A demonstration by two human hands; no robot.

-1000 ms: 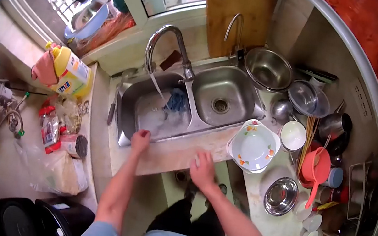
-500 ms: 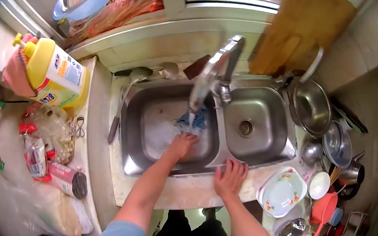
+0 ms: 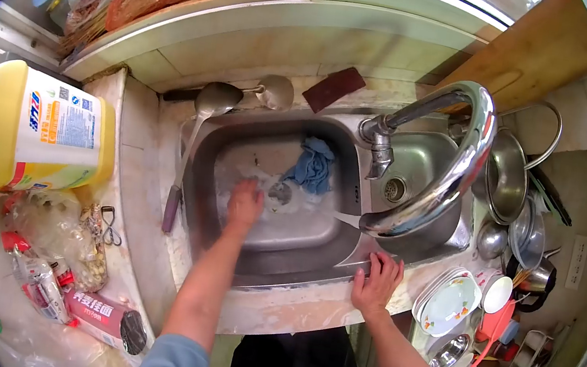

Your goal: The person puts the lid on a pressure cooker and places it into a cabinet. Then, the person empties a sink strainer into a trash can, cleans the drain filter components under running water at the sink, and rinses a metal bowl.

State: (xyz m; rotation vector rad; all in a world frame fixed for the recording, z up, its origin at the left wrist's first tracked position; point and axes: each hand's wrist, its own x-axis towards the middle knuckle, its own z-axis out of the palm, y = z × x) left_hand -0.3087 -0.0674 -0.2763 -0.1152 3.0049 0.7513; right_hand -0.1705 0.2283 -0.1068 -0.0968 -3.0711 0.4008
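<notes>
My left hand (image 3: 245,205) is low in the large left sink basin (image 3: 278,238), fingers stretched forward, slightly blurred, and nothing shows in them. Just to its right is the round drain (image 3: 279,193) in the wet floor of the basin. A crumpled blue cloth (image 3: 311,166) lies beyond the drain. My right hand (image 3: 377,284) rests on the front rim of the sink near the divider, fingers apart and holding nothing. Above the divider and small basin (image 3: 416,163) arches a chrome faucet (image 3: 449,198), with a pale streak at its spout end.
A skimmer (image 3: 217,100) and another ladle lie along the left and back rim. On the left stand a yellow jug (image 3: 45,134) and a noodle packet (image 3: 106,318). At right are stacked dishes (image 3: 449,307), a steel bowl (image 3: 508,176) and a cutting board (image 3: 529,55).
My left hand has moved left, away from beneath the faucet. The spout has swung right, from the large basin toward the divider. The camera view has shifted; my right hand stays on the rim.
</notes>
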